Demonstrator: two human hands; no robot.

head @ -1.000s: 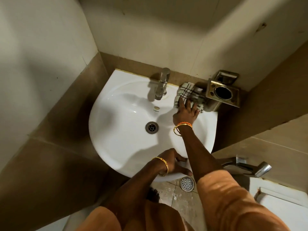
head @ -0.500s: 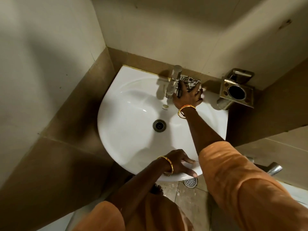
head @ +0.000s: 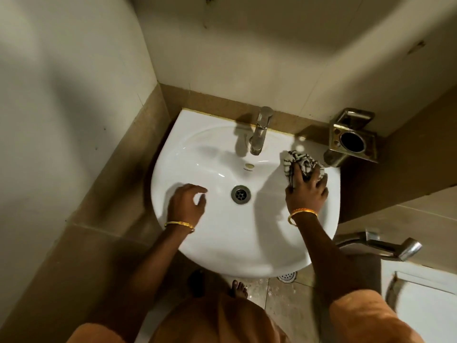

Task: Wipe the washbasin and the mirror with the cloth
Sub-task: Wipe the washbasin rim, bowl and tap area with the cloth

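Observation:
A white washbasin (head: 222, 233) is fixed in the corner below me, with a drain (head: 240, 194) in its bowl and a steel tap (head: 259, 131) at the back. My right hand (head: 306, 194) presses a crumpled white cloth with dark checks (head: 300, 163) onto the basin's right rim, fingers curled over it. My left hand (head: 188, 204) hovers over the left side of the bowl, fingers loosely curled, holding nothing. No mirror is in view.
A metal tumbler holder (head: 352, 139) is mounted on the wall right of the basin. A hand spray on its bracket (head: 385, 246) sticks out at lower right above a white toilet tank (head: 425, 300). A floor drain (head: 286, 276) and my bare foot (head: 238, 289) show below the basin.
My right hand has dragged the cloth from behind the tap to the basin's right rim. My left hand left the front rim and moved up over the left of the bowl.

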